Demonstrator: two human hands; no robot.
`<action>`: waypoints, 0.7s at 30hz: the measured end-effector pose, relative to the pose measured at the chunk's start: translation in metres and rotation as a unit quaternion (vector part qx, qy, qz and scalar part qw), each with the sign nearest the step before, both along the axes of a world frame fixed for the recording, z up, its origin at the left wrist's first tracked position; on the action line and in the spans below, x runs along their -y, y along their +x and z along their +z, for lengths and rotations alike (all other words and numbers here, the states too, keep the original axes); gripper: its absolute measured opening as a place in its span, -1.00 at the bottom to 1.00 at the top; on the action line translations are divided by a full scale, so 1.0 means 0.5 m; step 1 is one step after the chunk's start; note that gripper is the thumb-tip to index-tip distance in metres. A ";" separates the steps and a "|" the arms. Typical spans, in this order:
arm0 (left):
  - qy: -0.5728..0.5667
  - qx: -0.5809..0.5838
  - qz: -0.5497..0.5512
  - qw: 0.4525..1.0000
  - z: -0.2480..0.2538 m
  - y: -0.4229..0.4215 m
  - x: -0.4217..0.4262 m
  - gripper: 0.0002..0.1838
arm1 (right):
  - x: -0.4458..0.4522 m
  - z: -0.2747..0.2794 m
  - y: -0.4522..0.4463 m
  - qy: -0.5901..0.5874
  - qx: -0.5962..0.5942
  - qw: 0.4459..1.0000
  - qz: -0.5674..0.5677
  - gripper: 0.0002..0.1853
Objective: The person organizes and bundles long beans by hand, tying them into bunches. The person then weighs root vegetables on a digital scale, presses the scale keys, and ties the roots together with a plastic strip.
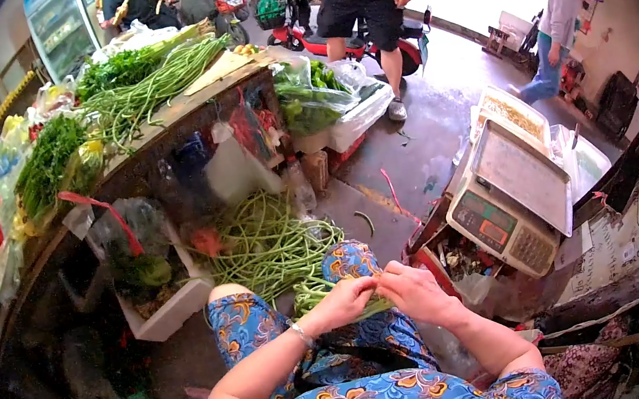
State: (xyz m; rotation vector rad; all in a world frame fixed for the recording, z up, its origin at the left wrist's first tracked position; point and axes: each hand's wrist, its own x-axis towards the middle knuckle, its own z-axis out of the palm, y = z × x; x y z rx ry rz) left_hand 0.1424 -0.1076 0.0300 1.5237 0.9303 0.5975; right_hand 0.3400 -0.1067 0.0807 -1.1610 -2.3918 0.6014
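Note:
My left hand and my right hand meet above my lap, fingers pinched close together. Whatever sits between the fingertips is too small to make out. Just under and beside my left hand lies a bunch of green beans. Beyond my knees a large tangled heap of long green beans spreads on the floor side, some of it reaching my left leg. A bracelet is round my left wrist.
A scale with a metal tray stands at the right. At the left, a wooden counter bears greens and long beans, with a white foam box below. Two people stand or walk beyond; another is partly visible at the back left.

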 end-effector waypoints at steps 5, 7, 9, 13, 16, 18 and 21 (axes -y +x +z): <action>0.328 -0.242 0.052 0.912 -0.015 -0.006 0.045 -0.86 | -0.002 -0.016 -0.025 -0.034 -0.006 0.999 0.039 -0.88; 0.431 -0.327 0.066 0.838 -0.004 -0.015 0.056 -0.85 | -0.006 -0.018 -0.034 -0.046 -0.015 0.998 0.050 -0.87; 0.432 -0.333 0.105 0.832 0.017 -0.010 0.062 -0.85 | -0.009 -0.017 -0.037 -0.052 -0.020 0.997 0.052 -0.87; 0.207 -0.195 0.191 0.939 -0.016 -0.009 0.067 -0.88 | -0.030 -0.021 -0.040 -0.097 -0.052 0.991 0.080 -0.88; -0.043 -0.025 0.171 0.984 -0.023 -0.043 0.051 -0.83 | -0.056 -0.022 -0.045 -0.228 -0.054 0.970 0.067 -0.88; -0.181 0.104 0.138 0.968 -0.029 -0.056 0.050 -0.83 | -0.072 -0.012 -0.062 -0.299 -0.048 0.952 0.051 -0.88; -0.197 0.106 0.167 0.960 -0.019 -0.055 0.043 -0.86 | -0.103 0.002 -0.096 -0.371 -0.061 0.924 0.064 -0.88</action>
